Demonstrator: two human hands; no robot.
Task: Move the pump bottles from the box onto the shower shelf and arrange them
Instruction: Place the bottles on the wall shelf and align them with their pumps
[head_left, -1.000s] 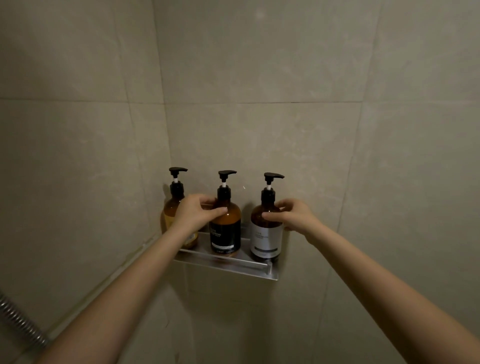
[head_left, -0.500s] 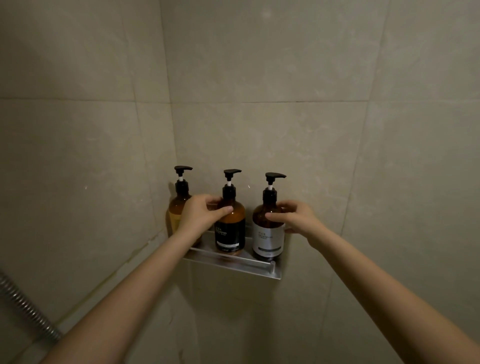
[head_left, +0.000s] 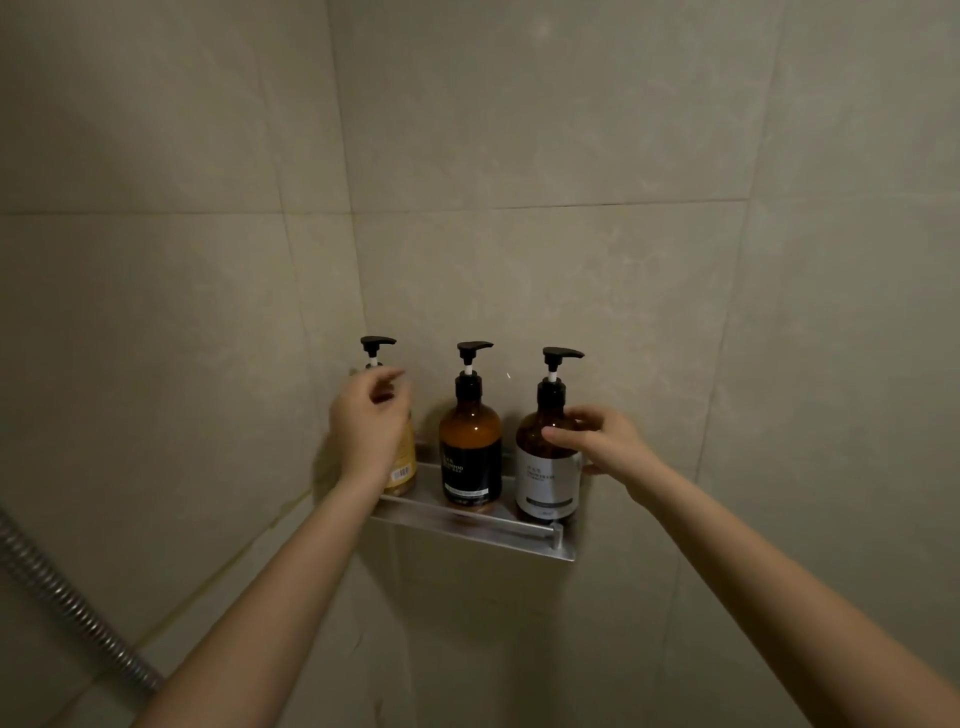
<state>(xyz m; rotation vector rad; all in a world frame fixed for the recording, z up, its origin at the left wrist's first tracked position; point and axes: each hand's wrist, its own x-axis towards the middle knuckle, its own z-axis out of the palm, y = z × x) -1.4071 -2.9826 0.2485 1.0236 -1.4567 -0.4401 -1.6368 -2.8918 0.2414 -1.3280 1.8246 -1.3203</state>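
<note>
Amber pump bottles (head_left: 470, 441) are sitting shelved; we're arranging, right hand (head_left: 602, 441) gripping the white-labelled bottle (head_left: 545, 483), left hand (head_left: 366, 421) unclear; gentle squaring next.

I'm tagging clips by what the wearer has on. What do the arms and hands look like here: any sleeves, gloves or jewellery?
The left forearm and right forearm are bare to the frame's edge, with no sleeve in sight. The left hand and right hand are ungloved. No watch, bracelet or ring shows, though the light is dim and the left hand is slightly blurred.
</note>
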